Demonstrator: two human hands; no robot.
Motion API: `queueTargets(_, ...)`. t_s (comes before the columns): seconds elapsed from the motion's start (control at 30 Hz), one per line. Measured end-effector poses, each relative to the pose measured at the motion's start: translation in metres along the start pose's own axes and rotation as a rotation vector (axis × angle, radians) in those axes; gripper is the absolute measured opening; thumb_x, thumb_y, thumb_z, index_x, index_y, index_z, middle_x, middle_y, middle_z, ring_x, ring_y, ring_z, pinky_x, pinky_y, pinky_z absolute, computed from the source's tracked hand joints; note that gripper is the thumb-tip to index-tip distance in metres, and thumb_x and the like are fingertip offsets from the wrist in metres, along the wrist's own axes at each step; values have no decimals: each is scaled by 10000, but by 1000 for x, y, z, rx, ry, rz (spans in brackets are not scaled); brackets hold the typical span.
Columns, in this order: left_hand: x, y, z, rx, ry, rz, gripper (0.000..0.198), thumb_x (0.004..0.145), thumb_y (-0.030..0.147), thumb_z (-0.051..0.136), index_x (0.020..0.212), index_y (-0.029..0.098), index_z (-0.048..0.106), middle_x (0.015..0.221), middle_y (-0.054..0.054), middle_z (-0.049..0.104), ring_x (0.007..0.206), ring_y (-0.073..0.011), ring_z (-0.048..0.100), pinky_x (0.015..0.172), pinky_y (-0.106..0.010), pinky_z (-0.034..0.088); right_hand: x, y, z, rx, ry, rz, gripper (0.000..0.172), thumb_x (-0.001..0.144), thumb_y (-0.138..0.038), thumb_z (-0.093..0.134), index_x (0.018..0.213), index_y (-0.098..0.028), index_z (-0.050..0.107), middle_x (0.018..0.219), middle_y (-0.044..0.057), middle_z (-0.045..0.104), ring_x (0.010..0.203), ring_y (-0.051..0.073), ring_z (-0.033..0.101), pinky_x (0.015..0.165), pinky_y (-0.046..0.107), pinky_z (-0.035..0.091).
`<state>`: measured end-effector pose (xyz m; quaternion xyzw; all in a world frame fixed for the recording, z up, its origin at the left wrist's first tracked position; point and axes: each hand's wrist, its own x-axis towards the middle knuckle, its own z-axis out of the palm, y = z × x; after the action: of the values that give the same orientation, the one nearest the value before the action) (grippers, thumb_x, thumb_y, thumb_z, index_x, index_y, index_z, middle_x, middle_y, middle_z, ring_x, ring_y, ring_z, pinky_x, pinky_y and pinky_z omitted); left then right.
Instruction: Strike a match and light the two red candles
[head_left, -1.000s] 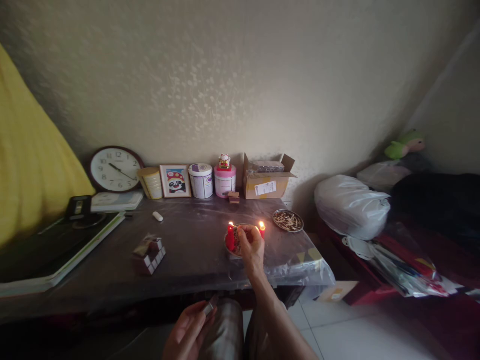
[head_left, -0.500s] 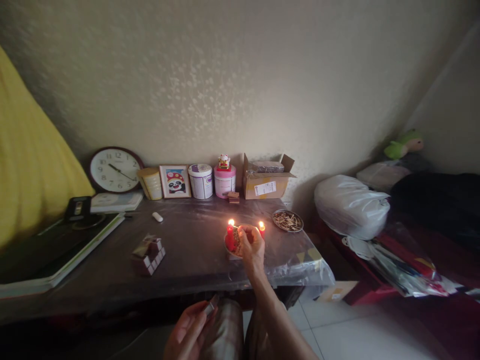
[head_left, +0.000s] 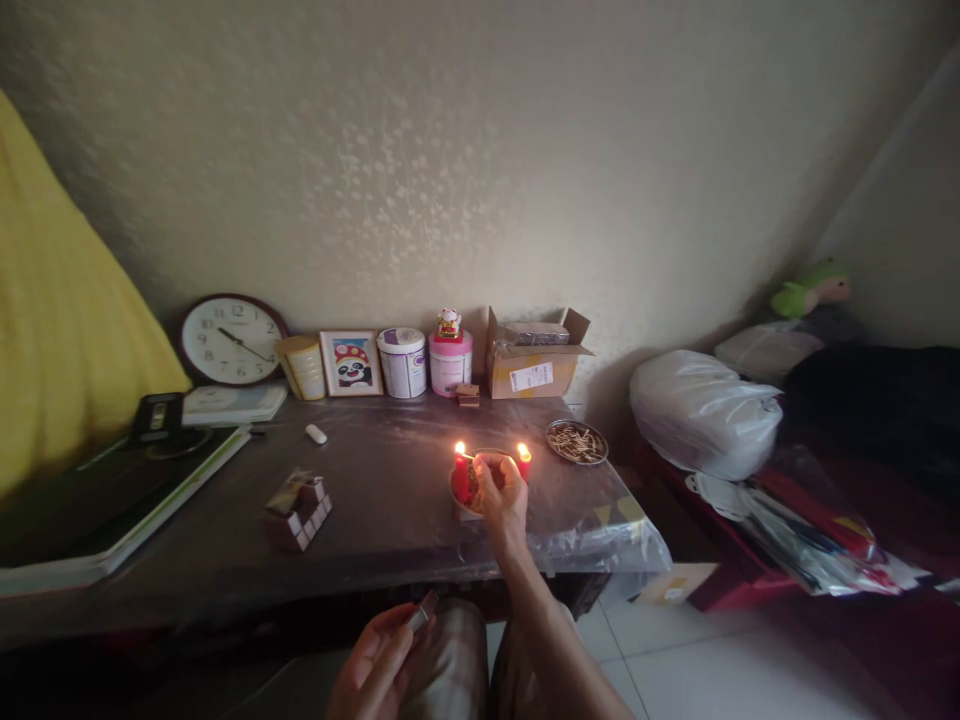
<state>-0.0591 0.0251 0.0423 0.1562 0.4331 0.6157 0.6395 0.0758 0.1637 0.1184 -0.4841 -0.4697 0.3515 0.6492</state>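
Observation:
Between its thumb and fingers, my right hand [head_left: 502,495] pinches a thin match [head_left: 470,457], its tip at the flame on top of the left red candle [head_left: 461,482]. The right red candle [head_left: 524,466] burns just beyond my knuckles, its lower part hidden by the hand. Both candles stand at a round bowl [head_left: 454,500] of grainy brownish stuff, partly covered by my hand. Low in front, over my lap, my left hand [head_left: 382,650] is closed around a small matchbox [head_left: 424,610].
A round dish [head_left: 600,458] of many matchsticks lies to the right. A stack of small boxes [head_left: 300,515] sits left on the plastic-covered table [head_left: 375,470]. Behind stand a clock [head_left: 234,340], a picture frame [head_left: 351,363], tins [head_left: 402,365] and an open cardboard box [head_left: 532,372].
The flame at the left candle looks slightly lower and further left. My right hand has barely shifted, and my left hand keeps its place.

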Motion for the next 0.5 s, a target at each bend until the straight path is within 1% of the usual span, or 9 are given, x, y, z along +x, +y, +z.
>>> queueTargets(0.1,0,0,-1,-10,-10,0,375,542,414,877,806,172,764,901,-92,802,906,-248,715,843,-331,557,0,0,1,2,4,-3,200,782,-385,605,762,-188,636,687,14,635,574,147,556,497,247,450)
queueTargets(0.2,1,0,-2,-12,-15,0,365,549,410,875,804,173,765,905,-91,803,909,-244,715,846,-321,556,0,0,1,5,4,-8,193,778,-378,607,745,-189,634,688,12,635,577,147,561,507,248,456)
queueTargets(0.37,1,0,-3,3,-4,0,383,539,422,875,807,170,768,909,-96,802,916,-266,716,858,-342,557,0,3,-2,7,-7,-17,212,780,-396,620,750,-188,648,719,19,660,599,153,595,521,250,482)
queueTargets(0.5,1,-1,-3,-11,-10,-2,383,530,413,882,804,173,767,915,-96,802,916,-248,714,840,-303,556,0,4,-7,-3,-8,-28,208,787,-387,618,782,-184,661,761,32,683,631,161,616,554,258,504)
